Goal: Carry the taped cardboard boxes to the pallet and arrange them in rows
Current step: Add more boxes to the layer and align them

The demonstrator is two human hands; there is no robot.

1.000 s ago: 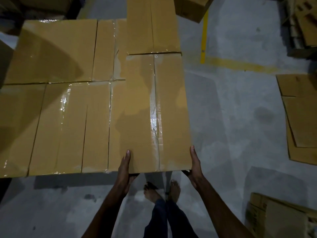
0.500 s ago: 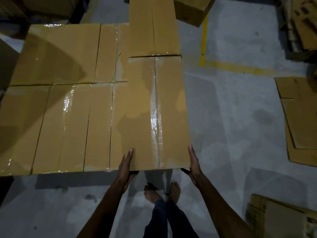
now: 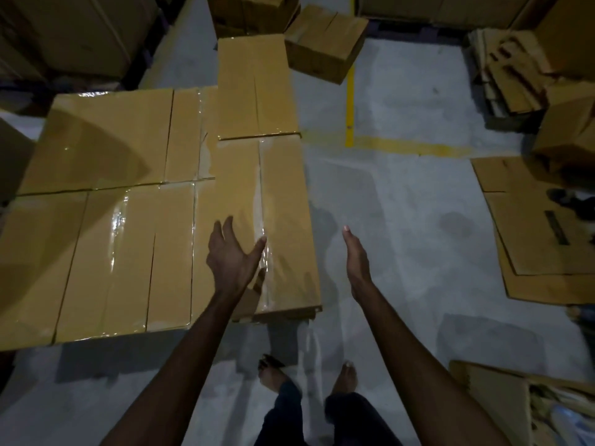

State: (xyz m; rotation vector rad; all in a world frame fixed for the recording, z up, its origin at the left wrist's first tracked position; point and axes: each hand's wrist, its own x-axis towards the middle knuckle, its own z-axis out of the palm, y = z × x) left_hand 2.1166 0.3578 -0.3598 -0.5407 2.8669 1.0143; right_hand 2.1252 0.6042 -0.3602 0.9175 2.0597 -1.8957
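Several taped cardboard boxes lie in rows on the left, packed side by side. The nearest right-hand box [image 3: 283, 220] has a shiny tape seam down its middle and sits flush against its neighbour [image 3: 128, 262]. Another taped box [image 3: 257, 88] lies behind it. My left hand [image 3: 231, 255] hovers over the near box with fingers spread, holding nothing. To the right of that box, over the floor, my right hand [image 3: 355, 255] is held open with its palm turned toward the box. The pallet under the boxes is hidden.
Flattened cardboard sheets [image 3: 541, 226] lie on the grey floor at right. A loose box [image 3: 325, 43] sits at the back, and a stack of cardboard [image 3: 508, 72] at far right. Yellow floor lines [image 3: 350, 101] run behind. My bare feet [image 3: 277, 375] stand near the boxes.
Both hands have let go of the near box's front edge and lifted up and apart. The box now rests in line with its row.
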